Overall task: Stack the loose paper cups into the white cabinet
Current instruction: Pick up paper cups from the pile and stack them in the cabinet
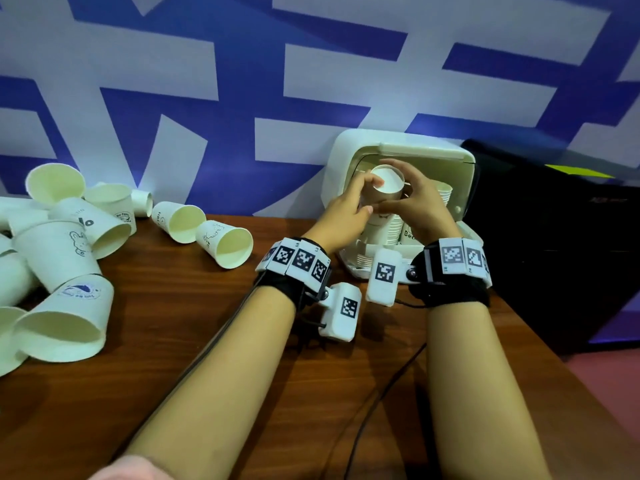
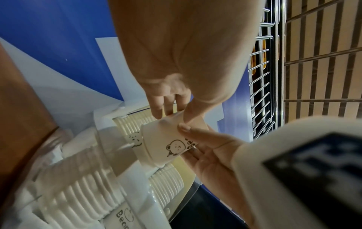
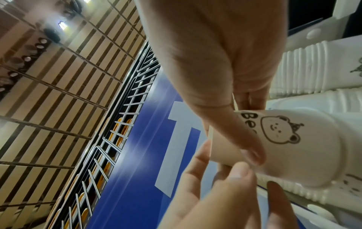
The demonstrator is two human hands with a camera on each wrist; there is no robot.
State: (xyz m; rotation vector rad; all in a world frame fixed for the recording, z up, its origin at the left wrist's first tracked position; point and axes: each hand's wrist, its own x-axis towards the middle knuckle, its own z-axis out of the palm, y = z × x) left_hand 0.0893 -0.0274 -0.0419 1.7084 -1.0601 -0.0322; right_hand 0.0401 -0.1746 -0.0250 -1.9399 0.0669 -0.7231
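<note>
Far left of the grip, on the wooden bench [image 1: 166, 306]: a heap of loose cups [image 1: 65, 247], most lying on their sides with mouths open; at least ten counted in the head view, exact total uncertain where they overlap and run off frame. None of these visible in either wrist view.

At centre, both hands on one cup with a bear print [image 2: 166, 142], held inverted, base uppermost, inside the mouth of the white cabinet [image 1: 349, 157]. Left hand [image 1: 346, 209] pinching the cup wall between thumb and fingers; right hand [image 1: 415, 202] curled round the opposite side, thumb across the front. Grip narrow on both sides, closed on the cup alone.

Head view: only the cup's pale base [image 1: 388, 181] and the hands' backs. Left wrist view: the cup's rim seated over the top of a nested stack [image 2: 137, 124] below the grip. Right wrist view: bear print and lettering "Be" legible, right thumb [image 3: 248, 148] pressed on the wall.

Inside the cabinet, three ribbed stacks discernible across the wrist views.

Right of the grip: one black box [image 1: 554, 244] beside the cabinet.
</note>
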